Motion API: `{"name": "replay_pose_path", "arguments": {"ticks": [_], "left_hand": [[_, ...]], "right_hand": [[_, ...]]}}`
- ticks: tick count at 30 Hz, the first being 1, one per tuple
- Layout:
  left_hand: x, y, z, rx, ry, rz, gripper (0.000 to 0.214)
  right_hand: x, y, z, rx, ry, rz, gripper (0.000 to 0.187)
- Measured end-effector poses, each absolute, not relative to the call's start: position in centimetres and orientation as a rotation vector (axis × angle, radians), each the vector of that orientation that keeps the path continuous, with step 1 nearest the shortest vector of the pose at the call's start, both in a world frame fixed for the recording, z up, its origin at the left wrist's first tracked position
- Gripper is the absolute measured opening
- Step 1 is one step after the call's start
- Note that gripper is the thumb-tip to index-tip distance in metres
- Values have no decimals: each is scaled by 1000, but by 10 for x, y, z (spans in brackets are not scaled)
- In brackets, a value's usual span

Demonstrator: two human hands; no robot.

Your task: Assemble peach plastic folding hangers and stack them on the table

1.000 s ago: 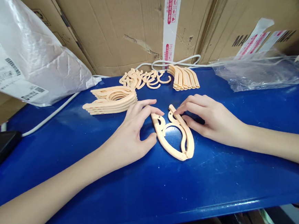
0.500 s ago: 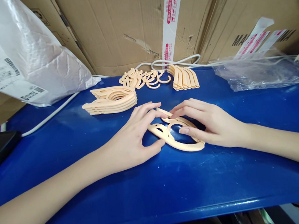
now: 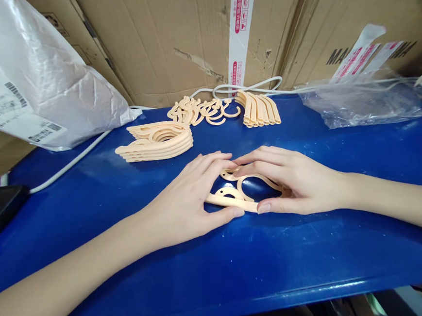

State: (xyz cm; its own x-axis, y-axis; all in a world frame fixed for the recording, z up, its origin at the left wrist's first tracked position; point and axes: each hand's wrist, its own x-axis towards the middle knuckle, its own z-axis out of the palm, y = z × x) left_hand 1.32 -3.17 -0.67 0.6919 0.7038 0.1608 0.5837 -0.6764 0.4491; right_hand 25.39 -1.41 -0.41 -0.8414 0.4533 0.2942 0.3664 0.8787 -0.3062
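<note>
Both hands hold a cream plastic hanger piece (image 3: 249, 205) with curved arms and a round opening, flat on the blue table. My left hand (image 3: 195, 195) grips its left end, thumb along the near edge and fingers over the far side. From the right, my right hand (image 3: 289, 181) closes round it, thumb on the near edge and fingertips on the far edge, beside the left fingertips. The right end of the piece is hidden by that hand. Beyond the left hand lies a neat stack of similar hanger pieces (image 3: 155, 150).
Behind are a heap of loose hanger hooks (image 3: 212, 111) and a row of curved hanger arms (image 3: 260, 110). A silvery parcel bag (image 3: 82, 95) and a black device (image 3: 3, 208) stand left. Clear plastic (image 3: 360, 102) lies right. Cardboard boxes (image 3: 172, 34) and a white cable (image 3: 72, 161) border the table (image 3: 220, 274).
My right hand has come down and its thumb has moved from over the opening to the near edge. The hanger piece has turned slightly, its near edge now lying more level.
</note>
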Motion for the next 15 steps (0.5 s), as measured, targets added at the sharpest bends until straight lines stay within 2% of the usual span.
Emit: {"name": "replay_pose_path", "arguments": {"ticks": [6, 15], "left_hand": [[12, -32, -7, 2613, 975, 374, 62], [12, -32, -2, 2653, 950, 345, 57]], "right_hand": [[253, -14, -5, -576, -2704, 304, 58], [253, -14, -5, -611, -2687, 334, 56]]}}
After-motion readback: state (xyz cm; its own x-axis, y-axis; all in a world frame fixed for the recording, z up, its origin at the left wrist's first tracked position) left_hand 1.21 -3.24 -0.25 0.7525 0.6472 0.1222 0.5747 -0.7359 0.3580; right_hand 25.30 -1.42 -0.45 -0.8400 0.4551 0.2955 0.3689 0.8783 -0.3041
